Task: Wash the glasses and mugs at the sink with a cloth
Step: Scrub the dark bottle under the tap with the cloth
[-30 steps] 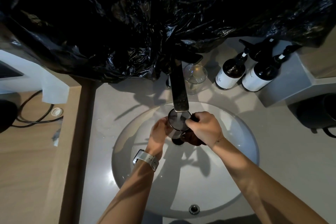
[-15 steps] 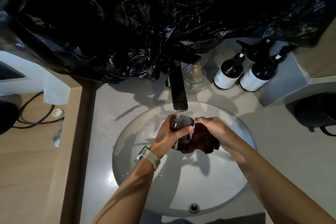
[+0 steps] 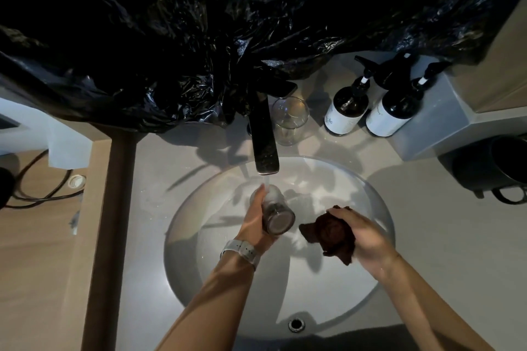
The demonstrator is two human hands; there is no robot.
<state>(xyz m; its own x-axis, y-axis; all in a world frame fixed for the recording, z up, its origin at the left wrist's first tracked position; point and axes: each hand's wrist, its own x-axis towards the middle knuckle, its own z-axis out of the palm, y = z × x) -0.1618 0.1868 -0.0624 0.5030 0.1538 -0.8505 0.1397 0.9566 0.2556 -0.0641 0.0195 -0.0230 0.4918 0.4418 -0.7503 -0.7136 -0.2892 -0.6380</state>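
My left hand (image 3: 255, 221) grips a clear glass (image 3: 276, 213) over the round sink basin (image 3: 328, 302). The glass lies tilted on its side, its base towards me, and water from the dark tap (image 3: 264, 139) runs onto its far end. My right hand (image 3: 363, 234) holds a crumpled dark brown cloth (image 3: 330, 234) to the right of the glass, apart from it. A second clear glass (image 3: 289, 120) stands upright on the counter behind the tap. A dark mug (image 3: 496, 168) sits on the counter at the far right.
Black plastic sheeting (image 3: 228, 23) hangs over the back of the sink. Two dark pump bottles (image 3: 346, 110) with white labels stand at the back right beside a grey box (image 3: 445, 120). A wooden ledge (image 3: 37, 236) with a black cable lies on the left.
My hands have parted: the right hand drew the cloth away to the right. The left hand turned the glass on its side under the running water.
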